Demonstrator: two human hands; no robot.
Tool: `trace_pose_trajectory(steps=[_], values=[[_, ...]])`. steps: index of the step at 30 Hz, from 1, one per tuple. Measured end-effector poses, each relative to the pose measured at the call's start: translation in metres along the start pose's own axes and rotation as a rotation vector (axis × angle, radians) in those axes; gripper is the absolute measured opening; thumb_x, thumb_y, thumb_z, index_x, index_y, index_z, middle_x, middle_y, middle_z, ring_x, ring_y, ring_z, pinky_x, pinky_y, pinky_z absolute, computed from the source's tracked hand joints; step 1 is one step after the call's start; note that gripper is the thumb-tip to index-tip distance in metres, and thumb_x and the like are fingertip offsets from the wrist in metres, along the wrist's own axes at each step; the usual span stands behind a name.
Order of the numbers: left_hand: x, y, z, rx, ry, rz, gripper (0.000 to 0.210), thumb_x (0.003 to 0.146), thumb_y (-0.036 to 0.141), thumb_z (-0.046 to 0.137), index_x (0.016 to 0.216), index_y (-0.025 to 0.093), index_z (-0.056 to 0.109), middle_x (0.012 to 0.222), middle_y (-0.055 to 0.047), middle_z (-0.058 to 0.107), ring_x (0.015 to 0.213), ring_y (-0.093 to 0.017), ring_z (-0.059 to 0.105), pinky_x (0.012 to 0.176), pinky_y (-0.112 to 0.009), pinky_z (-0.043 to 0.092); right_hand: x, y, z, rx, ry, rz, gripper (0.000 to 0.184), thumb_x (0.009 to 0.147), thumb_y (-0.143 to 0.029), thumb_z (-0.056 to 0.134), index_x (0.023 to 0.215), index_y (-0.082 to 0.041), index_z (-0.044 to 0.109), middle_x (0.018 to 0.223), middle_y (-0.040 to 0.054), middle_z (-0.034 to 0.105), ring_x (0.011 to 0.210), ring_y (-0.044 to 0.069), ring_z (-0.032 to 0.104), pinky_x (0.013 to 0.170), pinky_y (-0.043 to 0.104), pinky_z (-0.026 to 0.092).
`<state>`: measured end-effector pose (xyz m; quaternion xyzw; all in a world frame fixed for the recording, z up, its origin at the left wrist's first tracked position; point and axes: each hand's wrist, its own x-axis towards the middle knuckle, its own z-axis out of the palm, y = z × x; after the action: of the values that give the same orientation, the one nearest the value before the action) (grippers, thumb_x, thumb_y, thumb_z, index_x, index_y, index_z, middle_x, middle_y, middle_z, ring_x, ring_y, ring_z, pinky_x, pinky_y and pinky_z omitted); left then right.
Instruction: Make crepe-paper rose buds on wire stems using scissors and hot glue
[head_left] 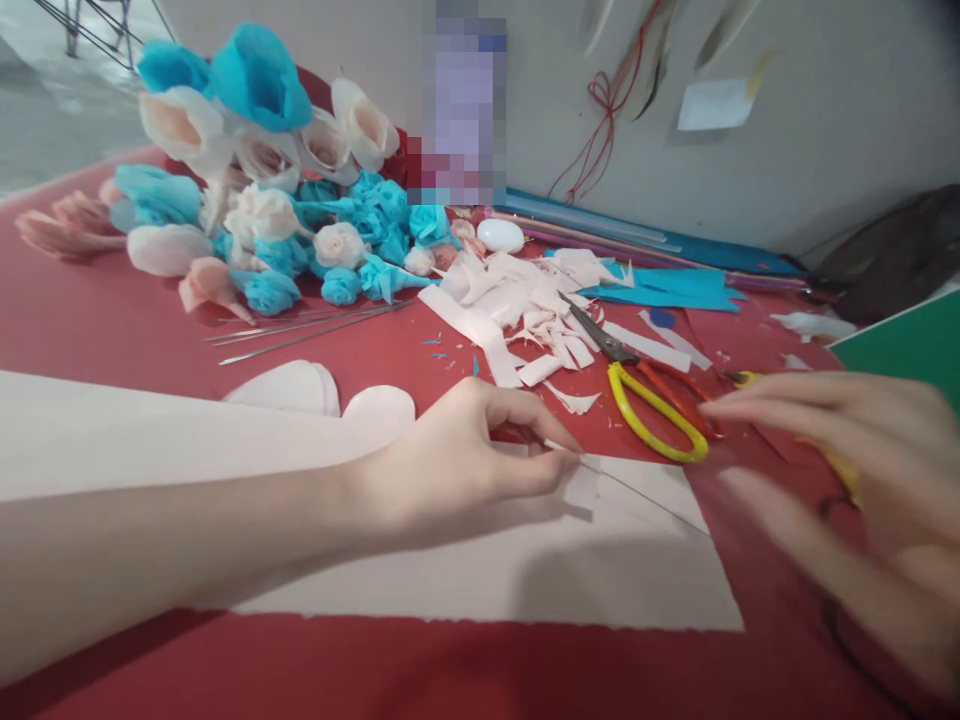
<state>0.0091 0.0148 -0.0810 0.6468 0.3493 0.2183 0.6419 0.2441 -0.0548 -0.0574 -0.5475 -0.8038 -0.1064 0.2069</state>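
White paper (420,590) lies across a red table (375,675), with the person's left hand (469,445) over it. The left thumb and finger are pinched close together on a thin wire (652,500), which sticks out toward four o'clock above the paper. At three o'clock from that hand is the right hand (892,480), all blurry, with its thumb and fingers spread wide around bare air. From the left hand, scissors (613,347) with yellow and red handles lie at two o'clock, near the right fingertips. Torn white scraps (517,290) make a messy heap at one o'clock. More thin wires (315,328) lie at ten o'clock, just below lots of blue, white and pink paper flowers (259,80).
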Motion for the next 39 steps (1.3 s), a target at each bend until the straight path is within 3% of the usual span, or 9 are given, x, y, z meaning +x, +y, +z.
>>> trace_pose_trajectory(steps=[2,5,10,19,30,35,39], values=[[-0.001,0.0,-0.001,0.0,-0.014,0.004,0.011,0.072,0.02,0.054,0.069,0.015,0.064,0.074,0.0,0.065,0.071,-0.01,0.059,0.064,-0.015,0.046,0.013,-0.026,0.006,0.067,-0.042,-0.036,0.025,0.08,-0.042,0.053,0.097,-0.024,0.055,0.1,0.0042,0.055,0.096,0.022,0.049,0.081,0.035,0.041],[-0.002,0.0,-0.001,-0.021,-0.02,0.01,0.01,0.072,0.02,0.054,0.07,0.016,0.063,0.071,0.001,0.064,0.069,-0.01,0.059,0.063,-0.016,0.046,0.022,-0.039,0.017,0.161,-0.105,-0.112,0.021,0.076,-0.038,0.059,0.089,-0.022,0.055,0.091,0.0029,0.056,0.09,0.019,0.05,0.071,0.03,0.045],[-0.002,-0.003,-0.001,-0.05,-0.04,0.035,0.009,0.072,0.019,0.055,0.071,0.016,0.063,0.073,0.002,0.064,0.071,-0.009,0.058,0.065,-0.015,0.046,0.023,-0.039,0.026,0.301,-0.105,-0.042,0.012,0.077,-0.032,0.059,0.082,-0.022,0.056,0.084,0.0011,0.057,0.084,0.017,0.053,0.068,0.027,0.047],[-0.001,-0.004,-0.002,-0.018,-0.037,0.045,0.008,0.071,0.017,0.055,0.071,0.017,0.063,0.07,0.003,0.064,0.067,-0.008,0.057,0.062,-0.013,0.045,0.026,-0.046,0.024,0.25,-0.051,-0.054,0.012,0.079,-0.034,0.057,0.074,-0.023,0.057,0.077,-0.0006,0.057,0.074,0.013,0.052,0.064,0.024,0.043],[-0.001,-0.004,-0.002,0.02,-0.004,0.044,0.008,0.069,0.015,0.056,0.069,0.017,0.065,0.068,0.004,0.066,0.065,-0.009,0.059,0.058,-0.015,0.047,0.021,-0.044,0.025,0.282,-0.062,-0.005,0.008,0.078,-0.031,0.059,0.078,-0.024,0.058,0.081,0.0006,0.058,0.081,0.016,0.053,0.073,0.03,0.042],[0.0,-0.004,-0.001,0.021,0.0,0.036,0.009,0.07,0.015,0.056,0.069,0.017,0.065,0.067,0.004,0.066,0.065,-0.009,0.059,0.057,-0.014,0.046,0.022,-0.044,0.024,0.246,-0.051,-0.074,0.008,0.078,-0.032,0.059,0.078,-0.024,0.058,0.077,0.001,0.058,0.079,0.017,0.052,0.073,0.031,0.041],[-0.001,-0.003,-0.002,-0.007,0.0,0.028,0.009,0.071,0.016,0.056,0.07,0.017,0.064,0.067,0.004,0.065,0.064,-0.008,0.058,0.057,-0.013,0.045,0.019,-0.051,0.022,0.208,-0.05,-0.006,0.006,0.078,-0.031,0.059,0.079,-0.025,0.058,0.082,0.0015,0.058,0.085,0.018,0.051,0.077,0.034,0.041]])
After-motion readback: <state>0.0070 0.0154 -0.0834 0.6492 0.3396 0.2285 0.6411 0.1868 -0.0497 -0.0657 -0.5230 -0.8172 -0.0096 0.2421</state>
